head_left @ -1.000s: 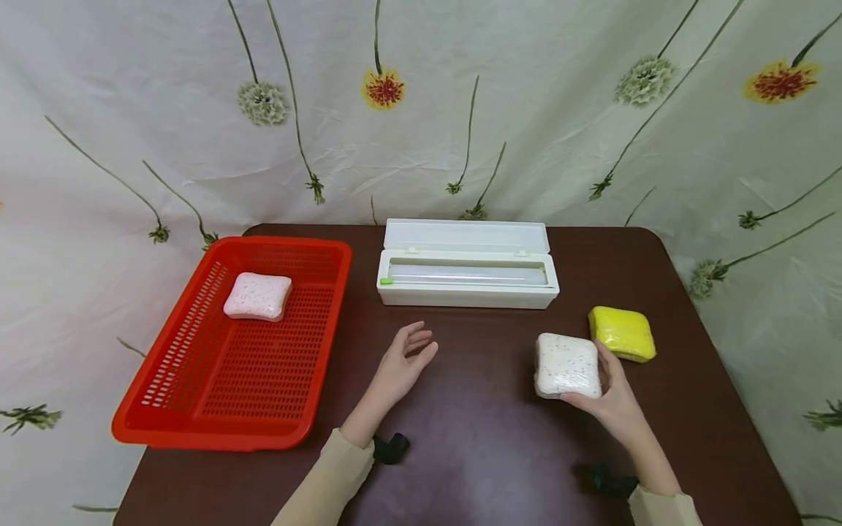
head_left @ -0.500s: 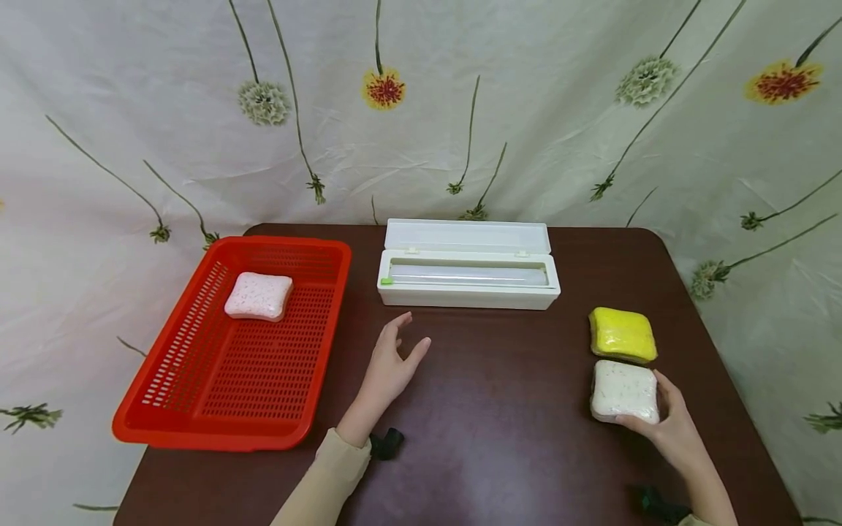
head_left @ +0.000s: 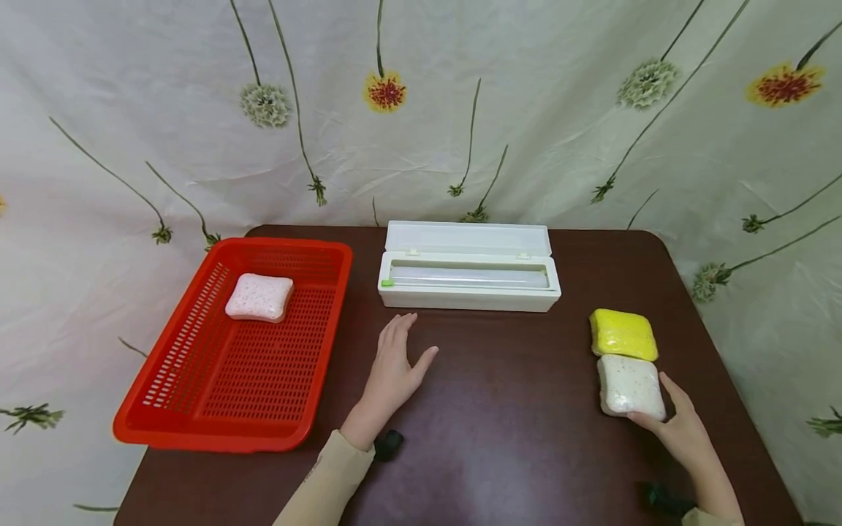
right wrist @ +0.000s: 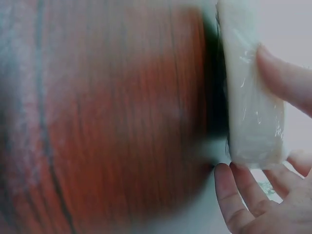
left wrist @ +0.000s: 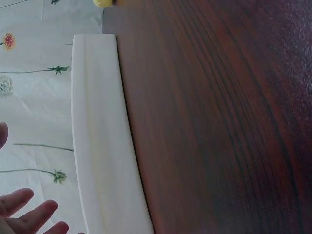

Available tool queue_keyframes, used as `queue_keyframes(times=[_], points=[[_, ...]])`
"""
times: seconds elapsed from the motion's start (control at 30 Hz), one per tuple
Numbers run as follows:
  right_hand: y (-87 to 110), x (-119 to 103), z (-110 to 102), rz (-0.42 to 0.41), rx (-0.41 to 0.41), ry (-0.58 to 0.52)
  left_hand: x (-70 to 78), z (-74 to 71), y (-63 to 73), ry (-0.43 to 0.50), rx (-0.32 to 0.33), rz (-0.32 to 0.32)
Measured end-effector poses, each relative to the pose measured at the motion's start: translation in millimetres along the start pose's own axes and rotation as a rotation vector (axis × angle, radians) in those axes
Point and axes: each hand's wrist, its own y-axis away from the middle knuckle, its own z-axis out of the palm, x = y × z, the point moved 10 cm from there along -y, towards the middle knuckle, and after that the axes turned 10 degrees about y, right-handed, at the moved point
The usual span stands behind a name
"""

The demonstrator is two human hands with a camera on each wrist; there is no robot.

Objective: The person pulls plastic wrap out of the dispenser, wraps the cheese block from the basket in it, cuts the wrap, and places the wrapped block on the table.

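Observation:
At the right of the table, my right hand (head_left: 685, 431) holds a white speckled sponge (head_left: 633, 386) by its right side. In the right wrist view, clear film shines on the wrapped sponge (right wrist: 256, 97), with the thumb (right wrist: 282, 75) against one edge and fingertips at another. Directly behind it lies a yellow wrapped sponge (head_left: 623, 334), its front edge meeting the white one. My left hand (head_left: 393, 369) hovers over the table's middle with spread fingers and holds nothing. Just beyond it stands a white cling film dispenser (head_left: 468, 298), lid raised, a roll inside.
To the left is a red plastic basket (head_left: 322, 351) with slotted walls, and a pinkish-white speckled sponge (head_left: 259, 296) lies in it. A flower-printed cloth (head_left: 427, 131) hangs behind the dark brown table (head_left: 500, 409).
My right hand has carried the white sponge rightward and set it up against the front of the yellow one. My left hand has stayed near the same spot, its fingers shifting slightly.

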Motion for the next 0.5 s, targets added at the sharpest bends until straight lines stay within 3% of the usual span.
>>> queue_keyframes(times=[0.2, 0.5], points=[[-6.9, 1.3, 0.3, 0.034, -0.012, -0.018, 0.1, 0.7, 1.6, -0.006, -0.002, -0.004], [-11.3, -1.8, -3.9, 0.034, 0.068, -0.030, -1.5, 0.7, 1.4, -0.006, 0.002, -0.001]])
